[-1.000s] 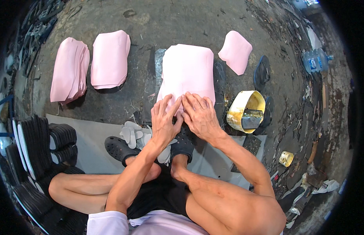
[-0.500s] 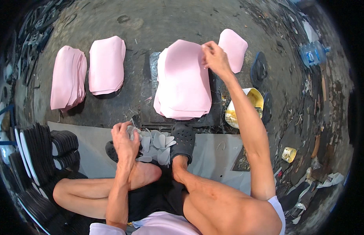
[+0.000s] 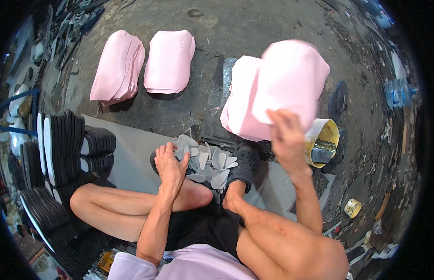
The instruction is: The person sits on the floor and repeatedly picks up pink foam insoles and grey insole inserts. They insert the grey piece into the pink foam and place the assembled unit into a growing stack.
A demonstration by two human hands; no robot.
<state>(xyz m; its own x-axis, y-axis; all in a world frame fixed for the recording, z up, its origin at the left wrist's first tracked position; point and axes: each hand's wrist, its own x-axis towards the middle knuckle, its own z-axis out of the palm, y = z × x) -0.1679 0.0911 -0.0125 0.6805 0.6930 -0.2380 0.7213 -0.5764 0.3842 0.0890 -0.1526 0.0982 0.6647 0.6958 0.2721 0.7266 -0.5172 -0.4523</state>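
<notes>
My right hand (image 3: 288,137), a little blurred, pinches the lower edge of a pink sheet (image 3: 294,74) with rounded corners. The sheet is lifted and tilted over the right side of a pink sheet stack (image 3: 242,95). Between my feet lies a heap of small grey teardrop-shaped pieces (image 3: 220,158). At the heap's left edge, my left hand (image 3: 170,165) rests with thumb and fingers apart. Some grey pieces show between them; its fingertips are partly hidden.
Two more pink stacks (image 3: 118,67) (image 3: 169,60) lie farther left. Black soles with pale faces (image 3: 63,149) stand piled at my left. A yellow-lined container (image 3: 336,135) and a dark sandal (image 3: 338,99) lie right of the held sheet. Farther right is a blue plastic bottle (image 3: 398,92).
My right hand has come nearer to me and now holds a pink sheet raised off the stack. The separate sheet at the right is now hidden. The view has shifted; my left hand stays by the grey pieces.
</notes>
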